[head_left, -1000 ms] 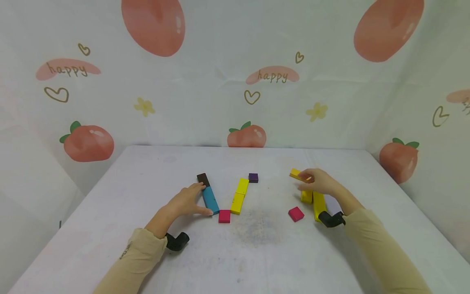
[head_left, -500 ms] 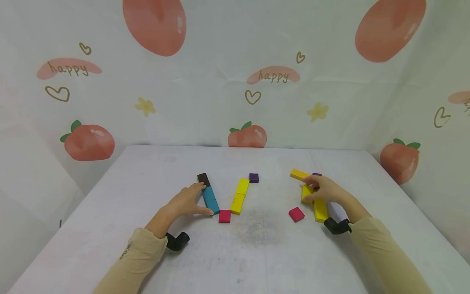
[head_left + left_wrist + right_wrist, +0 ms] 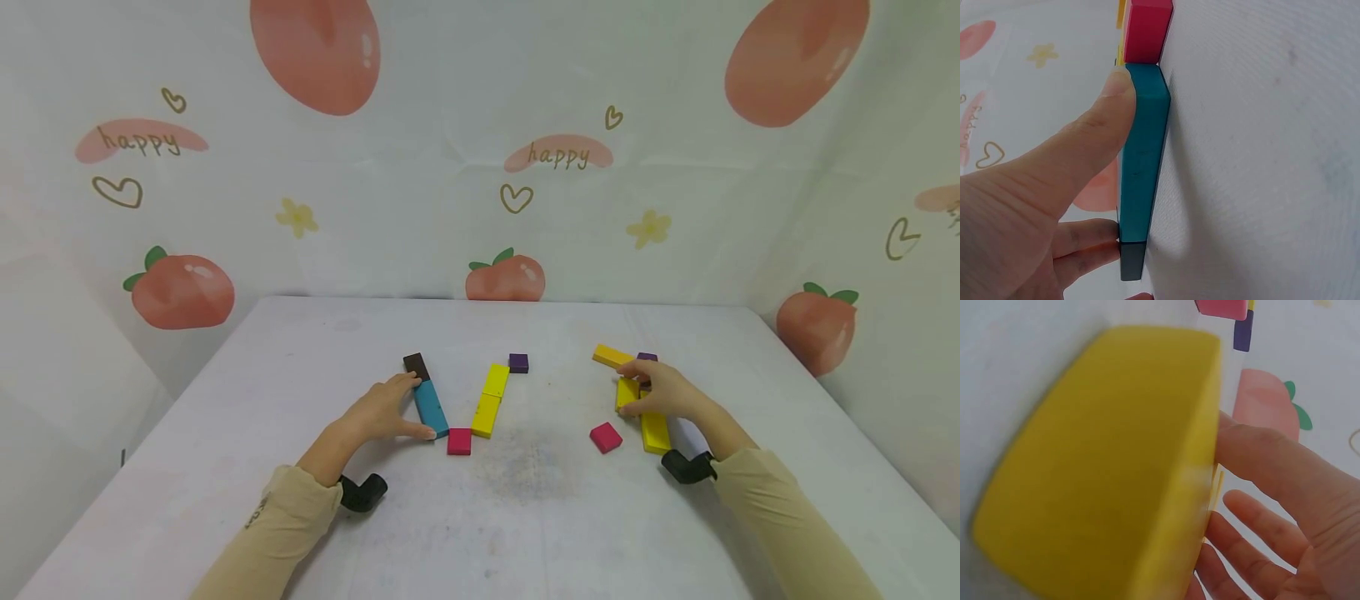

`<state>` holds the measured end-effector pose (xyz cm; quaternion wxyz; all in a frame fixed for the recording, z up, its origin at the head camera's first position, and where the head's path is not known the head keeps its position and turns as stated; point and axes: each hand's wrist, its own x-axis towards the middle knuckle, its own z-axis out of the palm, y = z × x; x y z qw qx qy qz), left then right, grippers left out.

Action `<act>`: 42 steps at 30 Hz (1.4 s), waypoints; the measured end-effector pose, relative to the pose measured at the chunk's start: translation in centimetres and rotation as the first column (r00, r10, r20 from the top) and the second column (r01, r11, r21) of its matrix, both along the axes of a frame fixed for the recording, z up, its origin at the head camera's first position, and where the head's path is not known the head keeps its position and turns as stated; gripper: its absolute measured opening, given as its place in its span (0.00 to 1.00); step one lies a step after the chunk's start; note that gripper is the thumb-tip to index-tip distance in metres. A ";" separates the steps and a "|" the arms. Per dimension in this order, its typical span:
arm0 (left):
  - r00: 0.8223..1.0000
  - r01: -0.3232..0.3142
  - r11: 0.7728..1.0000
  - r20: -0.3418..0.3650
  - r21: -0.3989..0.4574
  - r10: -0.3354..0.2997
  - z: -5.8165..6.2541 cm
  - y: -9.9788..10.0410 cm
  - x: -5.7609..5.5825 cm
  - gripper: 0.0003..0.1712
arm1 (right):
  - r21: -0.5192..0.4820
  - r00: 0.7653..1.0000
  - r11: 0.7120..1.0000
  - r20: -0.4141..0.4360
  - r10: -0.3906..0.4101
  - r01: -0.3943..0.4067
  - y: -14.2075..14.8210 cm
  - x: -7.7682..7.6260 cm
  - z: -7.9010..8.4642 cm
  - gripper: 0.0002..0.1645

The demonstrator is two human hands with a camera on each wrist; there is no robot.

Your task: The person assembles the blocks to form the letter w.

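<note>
My left hand [image 3: 382, 414] lies along a blue rectangular block [image 3: 431, 409], thumb at its near end. Its fingertips touch where the blue block meets a dark block [image 3: 416, 365]; the left wrist view shows both in line. Over the right-hand group, my right hand [image 3: 666, 392] has thumb and fingers spread. The thumb is right at a short yellow block [image 3: 627, 393], and a fingertip overlaps an orange-yellow block [image 3: 611, 356]. A longer yellow block [image 3: 1110, 456] fills the right wrist view, hiding the fingertips' contact there.
A red square block [image 3: 459, 442] adjoins the blue one, beside two end-to-end yellow blocks [image 3: 491, 400]. A purple block [image 3: 518, 363] stands behind them. Another purple block [image 3: 647, 357] is partly behind my right hand; a second red block [image 3: 605, 437] lies on the white table [image 3: 525, 533].
My right hand has come down and slightly right, uncovering more of the short yellow block and a purple block. Its thumb is now lower. The left hand stays put.
</note>
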<state>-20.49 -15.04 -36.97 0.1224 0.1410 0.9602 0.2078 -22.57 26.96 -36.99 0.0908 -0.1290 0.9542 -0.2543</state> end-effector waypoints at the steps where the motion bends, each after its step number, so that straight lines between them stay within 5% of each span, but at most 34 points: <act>1: 1.000 0.000 1.000 -0.001 -0.001 0.000 0.0 0.0 0.0 0.53 | 0.000 1.000 1.000 -0.004 0.002 -0.002 0.0 0.0 0.0 0.37; 17: 0.999 0.015 1.000 -0.028 -0.014 -0.015 -0.2 -0.1 -0.2 0.53 | -0.005 0.999 1.000 -0.049 0.023 -0.023 -0.3 -0.4 0.8 0.34; 42: 1.000 0.012 1.000 -0.017 -0.008 -0.012 -0.2 -0.1 -0.2 0.53 | -0.058 0.975 0.976 -0.095 0.203 -0.209 -2.7 -1.2 1.4 0.35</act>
